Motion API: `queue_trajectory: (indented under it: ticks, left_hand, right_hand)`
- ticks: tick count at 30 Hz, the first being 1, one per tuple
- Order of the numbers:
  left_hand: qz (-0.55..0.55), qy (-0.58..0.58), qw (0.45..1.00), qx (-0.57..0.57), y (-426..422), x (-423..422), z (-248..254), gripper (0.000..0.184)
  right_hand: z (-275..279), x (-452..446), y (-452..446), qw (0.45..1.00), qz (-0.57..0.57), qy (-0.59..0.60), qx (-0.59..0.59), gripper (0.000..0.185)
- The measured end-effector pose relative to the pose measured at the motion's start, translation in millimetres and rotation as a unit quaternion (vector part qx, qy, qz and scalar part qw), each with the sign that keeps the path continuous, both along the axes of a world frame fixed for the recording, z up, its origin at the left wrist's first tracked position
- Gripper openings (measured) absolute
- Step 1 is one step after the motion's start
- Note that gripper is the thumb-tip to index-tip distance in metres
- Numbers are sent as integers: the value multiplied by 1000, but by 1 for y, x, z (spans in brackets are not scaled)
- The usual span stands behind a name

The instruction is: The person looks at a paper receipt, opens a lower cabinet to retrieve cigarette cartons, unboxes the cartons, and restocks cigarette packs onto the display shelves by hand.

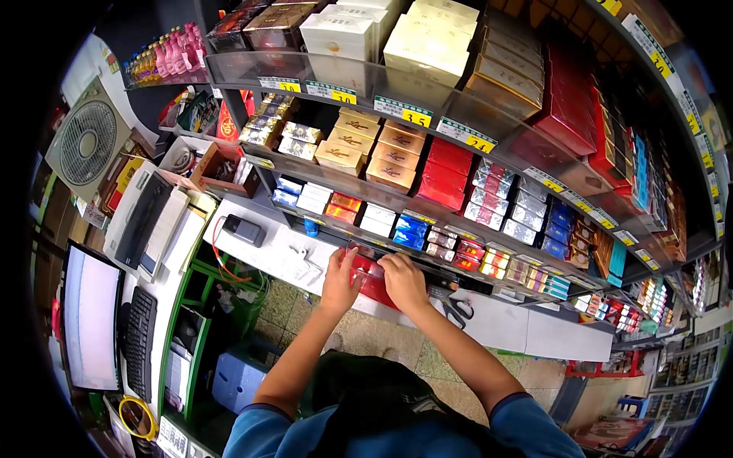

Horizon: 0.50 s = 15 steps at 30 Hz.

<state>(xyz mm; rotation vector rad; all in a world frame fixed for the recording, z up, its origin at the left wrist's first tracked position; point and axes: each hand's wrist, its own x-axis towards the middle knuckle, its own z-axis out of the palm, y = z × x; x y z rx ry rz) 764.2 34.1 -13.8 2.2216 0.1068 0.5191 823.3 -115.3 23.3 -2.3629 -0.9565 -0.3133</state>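
Note:
A flat red carton with a glossy, clear surface lies at the counter edge below the cigarette shelves. My left hand grips its left end, with fingers bent and the thumb toward the carton. On the other end, my right hand is closed with curled fingers pressing on the carton's upper right part. Part of the carton is hidden behind both hands. Black-handled scissors rest on the white counter to the right of my right hand.
Shelves of cigarette packs with price tags rise in front. To the left are a black device, a printer, a keyboard, a monitor and a fan. A blue stool stands below.

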Motion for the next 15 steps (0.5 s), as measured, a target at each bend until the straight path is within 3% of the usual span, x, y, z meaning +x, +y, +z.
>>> queue_trajectory:
  ticks: [5, 6, 7, 9, 12, 13, 14, 15]
  left_hand:
    - [-6, -2, 1000, 26, 2, 7, -2, 56]
    - [-17, -7, 1000, -24, 0, 9, 0, 54]
    - [-20, -12, 997, -71, -4, 10, 8, 52]
    - [-37, -122, 992, -1, 2, 12, -11, 49]
    - [-27, -57, 996, 60, 7, -16, -37, 49]
    - [-12, -57, 997, 41, 5, -36, -26, 53]
    - [-17, 59, 998, -16, 3, -54, -8, 54]
    - [9, 61, 997, -41, -1, -71, -18, 50]
  right_hand:
    - [-4, 5, -2, 999, -23, -16, -23, 15]
    - [-6, 6, -4, 998, -19, -58, -9, 9]
    - [2, 3, -6, 999, -22, -18, -18, 9]
    - [19, -9, -6, 999, -1, -41, -33, 11]
    - [-2, -22, -5, 996, 58, -54, 45, 11]
    - [-19, -25, -12, 996, 78, -31, 41, 10]
    - [-29, -31, -17, 996, 85, 11, 35, 10]
    - [-37, -39, -15, 991, 110, 71, 34, 10]
